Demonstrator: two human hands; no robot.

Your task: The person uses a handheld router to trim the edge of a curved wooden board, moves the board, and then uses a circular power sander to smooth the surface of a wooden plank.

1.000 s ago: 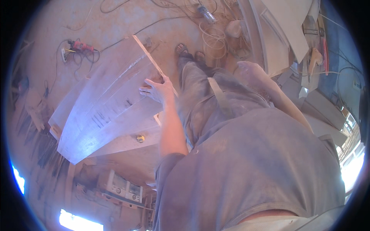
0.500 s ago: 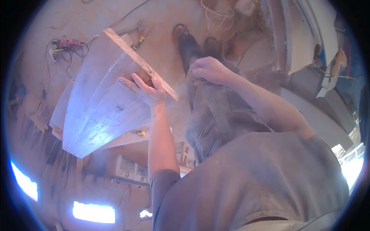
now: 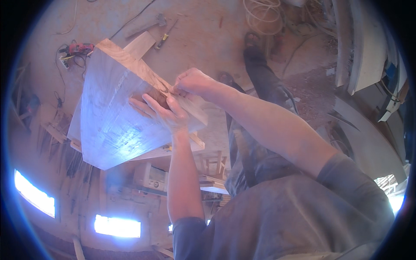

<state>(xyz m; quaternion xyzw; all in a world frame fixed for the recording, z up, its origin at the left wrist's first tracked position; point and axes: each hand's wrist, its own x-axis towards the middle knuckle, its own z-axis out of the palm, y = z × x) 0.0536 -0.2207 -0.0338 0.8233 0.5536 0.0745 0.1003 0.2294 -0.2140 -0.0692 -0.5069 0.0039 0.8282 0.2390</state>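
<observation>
A wide wooden panel (image 3: 108, 117) stands in front of me at the left, with bright light on its lower face. Pale bare wood shows along its edge (image 3: 125, 60). Beside a dark hollow near that edge, my left hand (image 3: 167, 115) lies on the face, fingers spread and thumb toward the edge. My right hand (image 3: 193, 82) is closed at the edge, just past the left thumb. Whatever its fingertips pinch is hidden or too small to name. A short wooden board (image 3: 142, 44) juts out behind the panel.
On the floor beyond lie a hammer (image 3: 147, 27), a yellow-handled tool (image 3: 163, 40) and a red power tool (image 3: 80, 47) with tangled cords. A coiled hose (image 3: 263, 15) is at the far side. Large curved boards (image 3: 368, 47) stand at the right.
My right hand has come from beside my trousers leftward to the panel's edge. My left hand stays on the panel. The view has shifted, showing more of the edge.
</observation>
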